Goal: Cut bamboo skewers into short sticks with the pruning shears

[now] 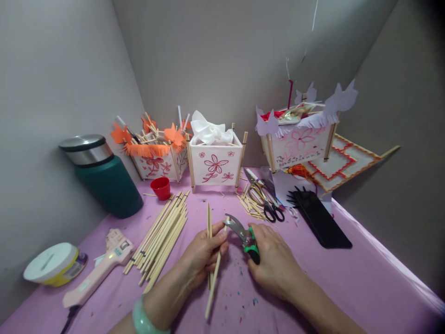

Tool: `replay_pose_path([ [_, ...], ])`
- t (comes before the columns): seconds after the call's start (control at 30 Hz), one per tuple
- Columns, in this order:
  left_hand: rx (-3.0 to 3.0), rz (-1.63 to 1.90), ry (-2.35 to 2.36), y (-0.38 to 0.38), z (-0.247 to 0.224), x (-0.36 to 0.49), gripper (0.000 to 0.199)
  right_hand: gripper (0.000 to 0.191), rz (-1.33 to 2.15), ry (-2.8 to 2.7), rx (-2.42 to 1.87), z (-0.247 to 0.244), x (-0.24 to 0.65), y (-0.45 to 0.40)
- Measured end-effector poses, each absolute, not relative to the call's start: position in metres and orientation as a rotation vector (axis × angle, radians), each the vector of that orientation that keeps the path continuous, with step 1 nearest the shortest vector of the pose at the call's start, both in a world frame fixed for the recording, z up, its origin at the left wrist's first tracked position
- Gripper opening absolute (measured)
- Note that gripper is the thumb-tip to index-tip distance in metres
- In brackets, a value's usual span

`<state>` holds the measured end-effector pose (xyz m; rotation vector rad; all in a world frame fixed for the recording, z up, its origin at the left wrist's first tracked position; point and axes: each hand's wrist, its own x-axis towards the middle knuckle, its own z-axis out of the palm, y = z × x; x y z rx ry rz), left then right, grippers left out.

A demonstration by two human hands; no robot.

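Note:
My left hand point(205, 253) is closed around wooden sticks. One stick point(216, 278) slants from lower left up to the cutter, its upper end between the blades; a pair of sticks point(209, 222) stands almost upright beside it in the same hand. My right hand point(273, 257) grips green-and-black handled cutters point(245, 236), whose curved metal blades reach left to the slanted stick's tip, just above my left fingertips. A bundle of sticks point(163, 236), some with dark bands, lies on the purple table point(250, 301) to the left. Short cut pieces point(251, 206) lie scattered behind the cutters.
Behind stand a white flowered box point(215, 164), an orange-fringed box point(153, 164) and a purple-fringed box point(301, 144). Left are a green bottle point(107, 185), red cup point(160, 188), glue gun point(100, 273) and tub point(55, 264). Scissors point(273, 212) and a phone point(323, 220) lie right.

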<state>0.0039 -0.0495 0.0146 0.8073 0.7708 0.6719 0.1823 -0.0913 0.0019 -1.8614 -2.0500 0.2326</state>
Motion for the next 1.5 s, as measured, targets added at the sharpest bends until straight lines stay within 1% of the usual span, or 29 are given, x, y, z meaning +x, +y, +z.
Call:
replay_pose_path([
  [0.17,0.816,0.681,0.788,-0.05,0.015,0.004,0.046,0.024,0.291,-2.036,-1.931,0.006,0.182,-0.091],
  [0.3,0.825,0.698,0.798,-0.051,0.016,0.003,0.051,0.016,0.32,-2.021,-1.965,0.004,0.184,-0.091],
  [0.43,0.8,0.701,0.776,-0.052,0.014,0.002,0.051,0.011,0.344,-2.001,-2.006,0.003,0.184,-0.09],
  [0.5,0.781,0.702,0.75,-0.051,0.013,0.002,0.049,0.013,0.332,-1.995,-1.985,0.002,0.183,-0.09],
  [0.57,0.759,0.697,0.727,-0.05,0.012,0.001,0.045,0.02,0.303,-1.994,-1.939,0.003,0.181,-0.09],
  [0.73,0.735,0.697,0.712,-0.048,0.011,0.001,0.027,0.036,0.26,-2.036,-1.887,0.003,0.18,-0.092],
  [0.87,0.73,0.692,0.718,-0.048,0.011,0.002,0.025,0.043,0.26,-2.078,-1.891,0.005,0.182,-0.095],
  [0.93,0.734,0.686,0.714,-0.048,0.01,0.003,0.026,0.04,0.241,-2.096,-1.912,0.005,0.182,-0.095],
  [1.03,0.734,0.683,0.704,-0.048,0.009,0.002,0.028,0.026,0.216,-2.101,-1.962,0.004,0.183,-0.091],
  [1.17,0.725,0.688,0.67,-0.049,0.009,0.001,0.032,0.015,0.258,-2.086,-1.976,0.001,0.186,-0.086],
  [1.27,0.734,0.693,0.668,-0.05,0.011,0.002,0.034,0.014,0.28,-2.082,-1.934,0.002,0.187,-0.085],
  [1.33,0.739,0.694,0.681,-0.051,0.013,0.003,0.032,0.02,0.257,-2.082,-1.903,0.003,0.187,-0.087],
  [1.43,0.735,0.697,0.703,-0.051,0.013,0.004,0.029,0.039,0.228,-2.091,-1.893,0.004,0.183,-0.09],
  [1.5,0.734,0.696,0.711,-0.05,0.013,0.004,0.028,0.046,0.23,-2.094,-1.903,0.005,0.182,-0.092],
])
